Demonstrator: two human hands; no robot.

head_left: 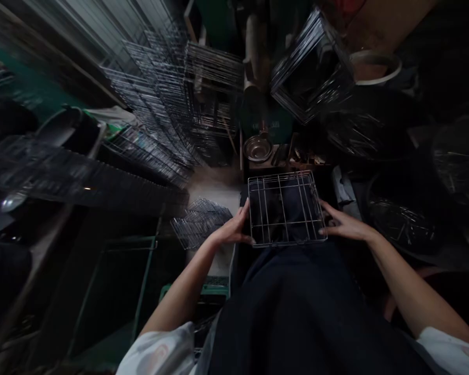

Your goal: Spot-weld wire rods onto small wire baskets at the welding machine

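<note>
A rectangular wire rack (284, 224) with crossing metal bars is held level in front of my body, over my dark apron. My left hand (236, 229) grips its left edge, thumb at the near corner and fingers along the side. On the opposite edge, my right hand (342, 223) grips the right side near the front corner. Just left of my left hand lies a small stack of wire grids (203, 221). Beyond the rack's far edge sits a round metal bowl (258, 149).
Tall stacks of wire racks (160, 88) stand at the far left. Square wire frames (312, 67) are piled at the back right. Dark basins with loose metal pieces (402, 224) are on the right, near a white-rimmed bucket (375, 67). A green metal frame (144, 260) stands at lower left.
</note>
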